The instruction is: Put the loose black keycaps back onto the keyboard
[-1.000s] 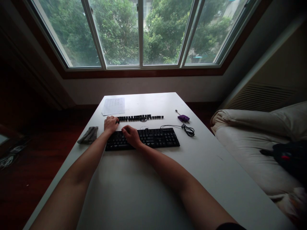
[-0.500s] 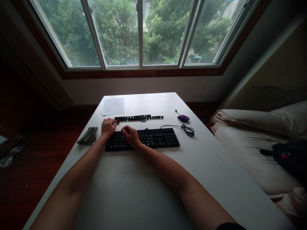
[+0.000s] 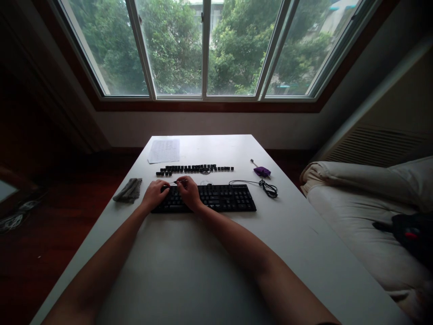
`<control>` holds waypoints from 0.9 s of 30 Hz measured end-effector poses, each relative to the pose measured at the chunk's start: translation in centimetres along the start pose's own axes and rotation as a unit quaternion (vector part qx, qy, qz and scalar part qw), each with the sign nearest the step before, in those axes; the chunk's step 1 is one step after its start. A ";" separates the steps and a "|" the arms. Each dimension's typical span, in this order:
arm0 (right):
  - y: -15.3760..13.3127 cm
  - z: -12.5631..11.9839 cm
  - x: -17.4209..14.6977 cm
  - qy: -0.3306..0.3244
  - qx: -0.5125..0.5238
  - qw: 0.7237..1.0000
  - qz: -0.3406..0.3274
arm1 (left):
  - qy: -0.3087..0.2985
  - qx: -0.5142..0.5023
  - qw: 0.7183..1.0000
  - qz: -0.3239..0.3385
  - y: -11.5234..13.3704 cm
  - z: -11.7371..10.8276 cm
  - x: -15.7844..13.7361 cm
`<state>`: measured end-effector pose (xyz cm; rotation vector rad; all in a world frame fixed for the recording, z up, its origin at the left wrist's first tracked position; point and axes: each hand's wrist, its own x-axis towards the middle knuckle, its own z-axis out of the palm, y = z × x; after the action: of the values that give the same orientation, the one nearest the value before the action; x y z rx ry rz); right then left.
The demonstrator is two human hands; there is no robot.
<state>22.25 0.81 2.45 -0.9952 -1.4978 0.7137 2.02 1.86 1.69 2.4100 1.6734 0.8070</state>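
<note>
A black keyboard lies across the white table in front of me. My left hand rests over its far left corner, thumb and forefinger apart and touching it. Just to the right, above the keys, my right hand pinches a small thin tool with a wire-like end that points left; its exact kind is too small to tell. Beyond the keyboard, loose black keycaps stand in rows, with several in a short front row at the left end.
A grey cloth lies to the left and a paper sheet at the far left. On the right are a coiled cable and a purple item with a thin stem. A couch flanks the table.
My left hand has drawn back from the left end of the keycap row to the keyboard's corner. My right hand has lifted slightly, and the thin tool now shows. The view shifted a little.
</note>
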 end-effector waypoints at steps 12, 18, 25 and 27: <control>0.5 -1.3 0.8 -0.064 0.047 0.997 0.013 | 0.018 0.011 1.000 0.011 1.6 0.0 -1.2; 0.1 -3.4 0.0 -0.119 0.052 0.991 0.016 | 0.039 0.007 0.999 0.011 2.5 -0.3 -1.6; -0.8 -3.6 -1.1 -0.131 -0.025 0.991 -0.007 | 0.045 0.000 0.999 0.027 3.2 -0.9 -1.7; -0.8 -3.6 -1.1 -0.126 -0.028 0.992 -0.003 | 0.028 0.004 0.999 0.039 3.2 -0.9 -1.8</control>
<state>25.59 -0.84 3.27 -0.9693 -1.7466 0.8217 3.88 -1.17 3.03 2.4936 1.6148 0.8894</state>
